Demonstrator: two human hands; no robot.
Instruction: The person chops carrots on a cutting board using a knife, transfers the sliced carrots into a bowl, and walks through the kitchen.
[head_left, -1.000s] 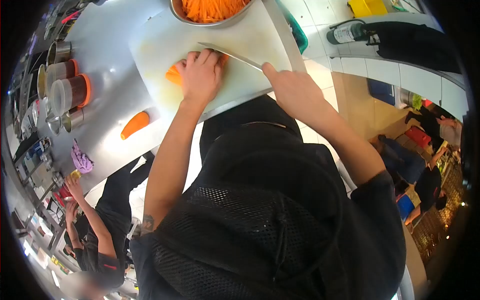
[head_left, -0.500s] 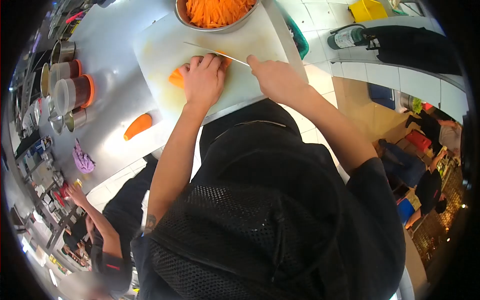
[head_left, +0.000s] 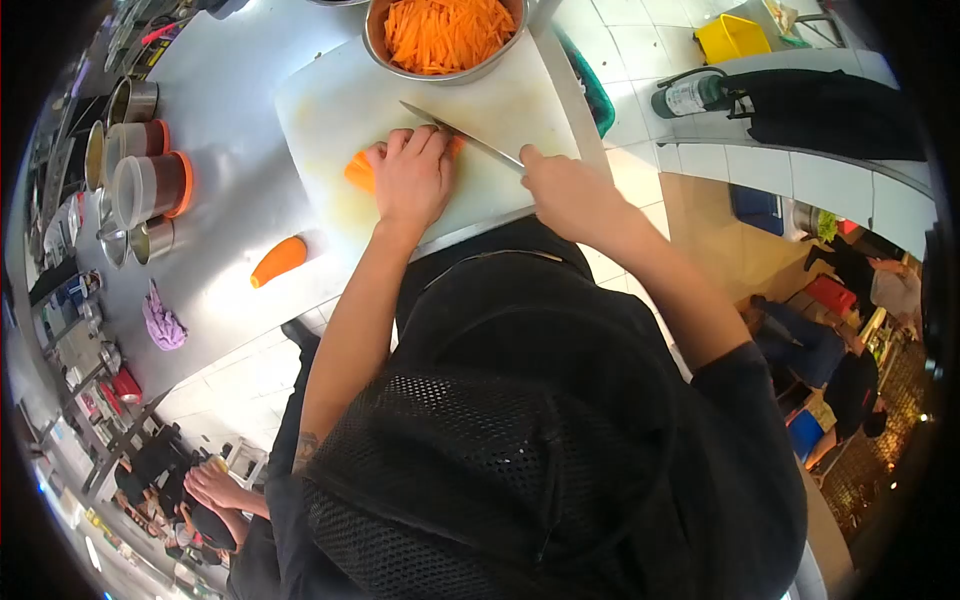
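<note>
My left hand pressed down over the carrot on the cutting board, its fingers curled on top and orange showing at both sides, while my right hand was closed around the handle end of the knife, whose blade slanted across the board right beside my left fingertips. A metal bowl heaped with carrot strips sat at the board's far edge, and another carrot lay on the worktop to the left of the board, with a purple cloth farther left and lidded plastic tubs standing beyond.
</note>
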